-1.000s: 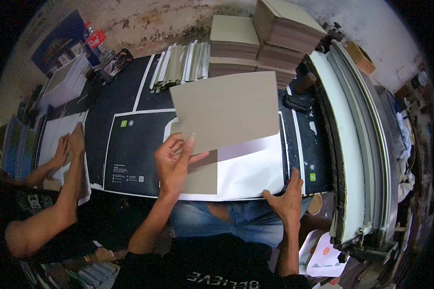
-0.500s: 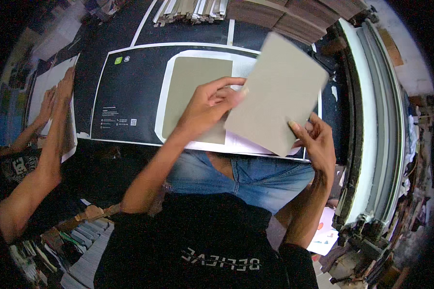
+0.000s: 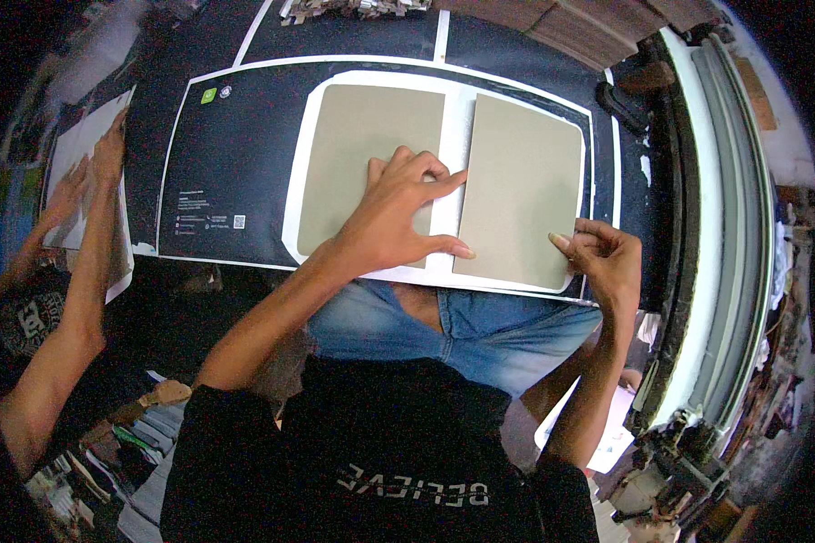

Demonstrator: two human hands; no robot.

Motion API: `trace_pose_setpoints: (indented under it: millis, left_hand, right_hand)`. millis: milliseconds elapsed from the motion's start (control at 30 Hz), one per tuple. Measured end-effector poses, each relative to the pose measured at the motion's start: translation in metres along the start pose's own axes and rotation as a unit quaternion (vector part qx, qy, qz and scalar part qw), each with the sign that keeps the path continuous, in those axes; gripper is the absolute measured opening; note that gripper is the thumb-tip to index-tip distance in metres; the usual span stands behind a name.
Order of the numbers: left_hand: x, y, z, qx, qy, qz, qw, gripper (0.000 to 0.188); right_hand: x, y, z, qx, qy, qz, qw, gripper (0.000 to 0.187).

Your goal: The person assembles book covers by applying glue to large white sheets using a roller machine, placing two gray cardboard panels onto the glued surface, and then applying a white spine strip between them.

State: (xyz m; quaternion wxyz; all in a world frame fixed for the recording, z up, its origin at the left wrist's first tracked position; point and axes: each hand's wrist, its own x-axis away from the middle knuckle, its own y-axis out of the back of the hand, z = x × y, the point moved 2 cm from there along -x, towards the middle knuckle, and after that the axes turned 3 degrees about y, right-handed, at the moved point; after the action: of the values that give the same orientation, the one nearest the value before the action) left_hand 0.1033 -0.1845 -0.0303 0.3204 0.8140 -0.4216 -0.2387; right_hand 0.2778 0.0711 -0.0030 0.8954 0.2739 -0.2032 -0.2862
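Two grey-beige cardboard panels lie side by side on a white-bordered area of a dark printed cover sheet [image 3: 244, 149]. Between the left panel [image 3: 358, 127] and the right panel [image 3: 521, 172] runs a narrow white strip [image 3: 455, 113]. My left hand [image 3: 391, 213] rests over the left panel, fingers apart, its index fingertip and thumb against the right panel's left edge. At that panel's lower right edge, my right hand [image 3: 609, 258] pinches it between thumb and fingers. The right panel's outer corners are rounded.
A stack of brown boards [image 3: 570, 32] stands at the far right, beside a pile of cut strips [image 3: 353, 9]. Long grey and white rails [image 3: 697, 226] run along the right. At left, another person's hands [image 3: 109, 149] press on a white sheet [image 3: 77, 204].
The right panel, held up and tilted before, now lies down beside the left panel. My left hand has moved from gripping its edge to spreading its fingers along it.
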Motion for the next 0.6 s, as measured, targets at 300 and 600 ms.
trace_pose_setpoints:
  millis: [300, 600]
  left_hand:
    - [0.0, 0.0, 0.002, -0.018, -0.002, 0.008, 1.0, 0.086]
    - [0.0, -0.004, 0.005, -0.029, -0.009, -0.005, 1.0, 0.088]
  right_hand:
    - [0.004, -0.004, 0.008, 0.008, -0.007, -0.02, 1.0, 0.043]
    - [0.005, -0.006, 0.009, 0.028, 0.005, -0.024, 0.999, 0.039]
